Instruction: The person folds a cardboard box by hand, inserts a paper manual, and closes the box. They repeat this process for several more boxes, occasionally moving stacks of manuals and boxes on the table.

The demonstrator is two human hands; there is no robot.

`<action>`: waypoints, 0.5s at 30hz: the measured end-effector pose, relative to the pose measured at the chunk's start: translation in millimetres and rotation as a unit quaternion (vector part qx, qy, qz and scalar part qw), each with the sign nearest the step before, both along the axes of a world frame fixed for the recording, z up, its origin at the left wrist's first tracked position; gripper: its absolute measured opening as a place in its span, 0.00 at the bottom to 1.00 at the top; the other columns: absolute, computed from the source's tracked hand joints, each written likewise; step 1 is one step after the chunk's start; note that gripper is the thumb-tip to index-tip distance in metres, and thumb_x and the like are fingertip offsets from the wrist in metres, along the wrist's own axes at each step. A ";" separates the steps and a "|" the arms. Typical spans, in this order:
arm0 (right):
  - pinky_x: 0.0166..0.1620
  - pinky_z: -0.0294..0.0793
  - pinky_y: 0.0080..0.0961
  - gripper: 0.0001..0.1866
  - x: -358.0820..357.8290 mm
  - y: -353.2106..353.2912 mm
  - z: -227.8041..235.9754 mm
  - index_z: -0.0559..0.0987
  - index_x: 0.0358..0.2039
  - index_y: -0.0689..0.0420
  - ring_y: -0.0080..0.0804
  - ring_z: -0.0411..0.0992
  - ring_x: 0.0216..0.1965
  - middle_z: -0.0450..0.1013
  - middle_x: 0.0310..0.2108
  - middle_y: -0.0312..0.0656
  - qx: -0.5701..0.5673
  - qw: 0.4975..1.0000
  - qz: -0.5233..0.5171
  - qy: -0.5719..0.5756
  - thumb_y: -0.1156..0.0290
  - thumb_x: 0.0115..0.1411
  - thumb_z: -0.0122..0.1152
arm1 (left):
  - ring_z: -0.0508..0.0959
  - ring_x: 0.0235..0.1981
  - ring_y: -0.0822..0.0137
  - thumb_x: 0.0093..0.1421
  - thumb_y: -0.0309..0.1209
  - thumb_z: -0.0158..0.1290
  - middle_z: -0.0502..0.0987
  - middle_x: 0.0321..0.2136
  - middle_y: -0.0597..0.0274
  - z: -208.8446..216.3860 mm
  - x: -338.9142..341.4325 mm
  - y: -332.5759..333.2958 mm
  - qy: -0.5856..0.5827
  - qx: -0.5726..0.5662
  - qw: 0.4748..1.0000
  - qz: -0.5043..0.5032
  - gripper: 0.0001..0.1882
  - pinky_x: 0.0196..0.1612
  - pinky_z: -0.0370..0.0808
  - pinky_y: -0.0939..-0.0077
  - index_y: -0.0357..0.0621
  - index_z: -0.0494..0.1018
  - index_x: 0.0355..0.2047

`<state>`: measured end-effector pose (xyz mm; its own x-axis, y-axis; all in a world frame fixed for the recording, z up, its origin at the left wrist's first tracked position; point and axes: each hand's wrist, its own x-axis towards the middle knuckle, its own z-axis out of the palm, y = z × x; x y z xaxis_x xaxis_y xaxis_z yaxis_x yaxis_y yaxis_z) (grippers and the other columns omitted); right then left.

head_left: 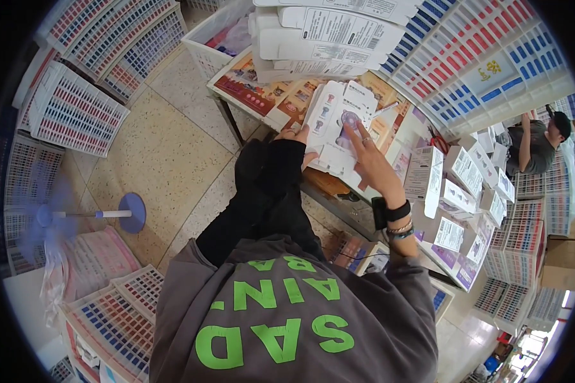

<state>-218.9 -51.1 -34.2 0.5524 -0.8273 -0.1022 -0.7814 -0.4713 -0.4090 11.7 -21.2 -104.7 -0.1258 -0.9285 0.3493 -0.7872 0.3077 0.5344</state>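
A white flat carton [329, 137] with purple print lies at the near edge of the table. My left hand [295, 137], in a black sleeve, grips the carton's left edge. Across its printed face, my right hand [372, 159] rests with fingers stretched out, the fingertips on a purple picture. A dark wristband and bracelets circle the right wrist. Another white flat piece [358, 96] lies right behind, partly overlapped. Beyond stands a stack of flattened white cartons [338, 35].
Folded white boxes [463, 169] crowd the table's right side, near red-handled scissors [438, 139]. A large white crate [473, 64] stands behind. A white bin [204, 38] is at the back left. A blue fan [45, 215] spins on the left floor. Another person [533, 147] is at the far right.
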 end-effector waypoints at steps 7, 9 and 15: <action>0.54 0.73 0.38 0.53 10.3 25.6 13.9 0.53 0.67 0.40 0.56 0.55 0.63 0.39 0.69 0.52 -0.033 0.995 0.015 -0.092 0.88 0.42 0.62 | 0.79 0.27 0.49 0.50 0.35 0.62 0.79 0.35 0.51 2.6 1.5 -25.9 -0.158 -0.002 0.986 0.055 0.24 0.33 0.78 0.60 0.39 0.73 0.47; 0.59 0.68 0.41 0.55 7.1 26.2 31.6 0.53 0.67 0.39 0.56 0.51 0.65 0.39 0.69 0.51 -0.024 0.994 0.016 -0.101 0.86 0.41 0.66 | 0.80 0.27 0.53 0.50 0.35 0.61 0.80 0.35 0.52 11.5 14.6 -36.9 -0.194 -0.152 0.969 0.016 0.23 0.29 0.78 0.64 0.39 0.74 0.46; 0.66 0.46 0.56 0.61 21.0 12.2 91.7 0.51 0.68 0.41 0.55 0.41 0.69 0.40 0.70 0.50 -0.232 0.965 0.107 0.057 0.75 0.34 0.75 | 0.80 0.26 0.61 0.49 0.32 0.60 0.80 0.36 0.54 102.3 44.0 -44.6 -0.218 -0.361 0.889 -0.177 0.19 0.23 0.77 0.72 0.40 0.77 0.42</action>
